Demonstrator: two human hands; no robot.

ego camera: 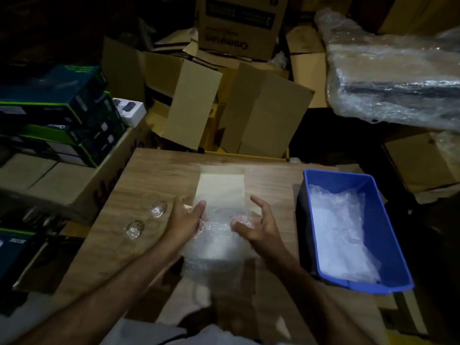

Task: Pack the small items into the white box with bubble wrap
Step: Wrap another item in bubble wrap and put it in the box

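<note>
A white box (pixel 221 188) lies open on the wooden table (pixel 154 175), its lid flap pointing away from me. A sheet of bubble wrap (pixel 216 245) is spread over the box's near part and hangs toward me. My left hand (pixel 185 220) rests on the wrap's left edge, thumb pressed onto it. On the right edge, my right hand (pixel 256 225) touches the wrap with fingers spread and curled. Two small clear glass items (pixel 158 209) (pixel 134 229) lie on the table left of my left hand.
A blue plastic bin (pixel 388 245) holding more bubble wrap stands at the table's right. Open cardboard cartons (pixel 249 115) crowd the space beyond the table. Stacked dark product boxes (pixel 62 108) sit at the left. A large plastic-wrapped bundle (pixel 398 78) lies at upper right.
</note>
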